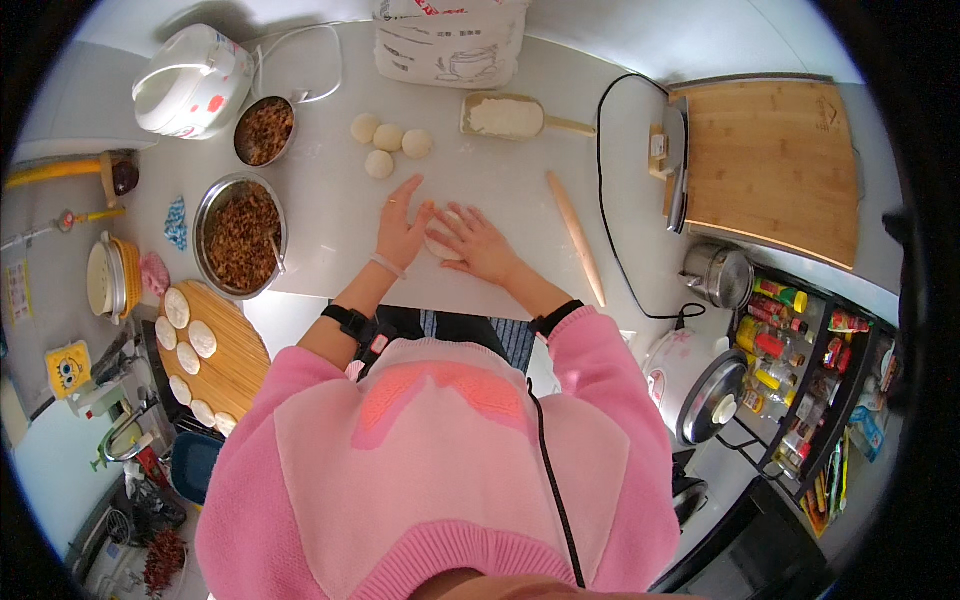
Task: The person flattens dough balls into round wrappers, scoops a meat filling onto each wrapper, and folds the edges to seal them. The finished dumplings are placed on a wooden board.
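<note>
A flattened round of white dough (441, 238) lies on the worktop near its front edge. My right hand (480, 244) rests palm down over it, fingers spread, hiding much of the round. Beside its left edge is my left hand (401, 229), thumb and fingers apart, with the thumb tip close to the right fingertips; whether it touches the dough cannot be told. Several dough balls (388, 138) sit just beyond the hands. To the right lies a tapered wooden rolling pin (575, 236). A steel bowl of brown chopped filling (241, 236) with a spoon stands at the left.
Flour fills a scoop (504, 118) before a large printed sack (454, 45). A smaller filling bowl (264, 131) adjoins a white rice cooker (195, 82). Flat dough rounds lie on a bamboo board (232, 330) at left. A black cord (602, 180) crosses the right side near knives (677, 195).
</note>
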Tool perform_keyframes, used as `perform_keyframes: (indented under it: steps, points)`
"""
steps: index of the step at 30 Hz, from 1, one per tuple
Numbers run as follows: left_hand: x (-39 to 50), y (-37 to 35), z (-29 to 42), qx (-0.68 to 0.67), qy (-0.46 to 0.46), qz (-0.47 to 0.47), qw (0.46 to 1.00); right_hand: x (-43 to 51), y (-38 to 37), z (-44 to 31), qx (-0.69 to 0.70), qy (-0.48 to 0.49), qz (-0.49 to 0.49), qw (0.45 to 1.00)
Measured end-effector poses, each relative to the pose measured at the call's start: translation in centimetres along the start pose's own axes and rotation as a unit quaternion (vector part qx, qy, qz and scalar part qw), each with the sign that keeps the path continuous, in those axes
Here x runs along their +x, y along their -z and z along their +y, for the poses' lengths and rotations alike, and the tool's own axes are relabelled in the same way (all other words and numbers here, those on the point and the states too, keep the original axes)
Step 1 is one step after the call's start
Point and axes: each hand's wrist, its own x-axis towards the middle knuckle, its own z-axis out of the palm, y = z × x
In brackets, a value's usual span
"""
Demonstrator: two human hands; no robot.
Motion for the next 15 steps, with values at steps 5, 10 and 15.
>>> perform_keyframes:
  steps: [5, 10, 15]
  points:
    - [-0.3, -0.1, 1.1, -0.05, 0.086, -0.033, 0.995, 0.6, 3.6, 1.9, 0.065, -0.058, 0.028, 0.996]
    - [-0.8, -0.8, 0.9, -0.071, 0.108, -0.033, 0.991, 5.7, 7.1, 8.9, 0.082, -0.233, 0.224, 0.943]
    - [-0.7, -0.4, 1.7, -0.07, 0.102, -0.04, 0.992, 10.3, 8.5, 14.3, -0.018, -0.265, 0.115, 0.957]
